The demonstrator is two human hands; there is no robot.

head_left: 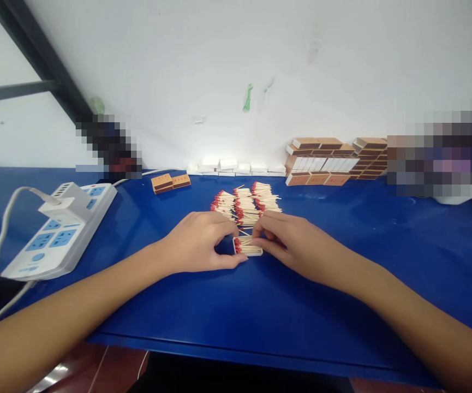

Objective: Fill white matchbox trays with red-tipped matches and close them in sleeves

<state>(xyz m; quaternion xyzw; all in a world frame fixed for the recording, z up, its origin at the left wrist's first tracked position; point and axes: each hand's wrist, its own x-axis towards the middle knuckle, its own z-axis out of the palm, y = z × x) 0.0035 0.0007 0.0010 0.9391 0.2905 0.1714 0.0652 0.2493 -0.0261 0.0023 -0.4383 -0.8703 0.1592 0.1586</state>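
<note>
A small white matchbox tray (254, 253) filled with red-headed matches (244, 245) lies on the blue table in front of me. My left hand (207, 240) curves around the tray's left end, thumb at the near side and fingers at the far side. At the tray's right end, my right hand (280, 237) has thumb and fingers pinched together on the wooden ends of matches; its curled fingers partly hide that end. Just beyond both hands, a pile of loose red-headed matches (244, 205) is spread in several bunches, with a few sticks reaching toward the tray.
Along the wall stand several white trays (228, 165) and stacked brown matchboxes (318, 178). Two matchboxes (170, 183) lie at the back left. A white power strip (61, 234) with a plugged-in cable (4, 229) occupies the left side. Blurred people appear at both sides.
</note>
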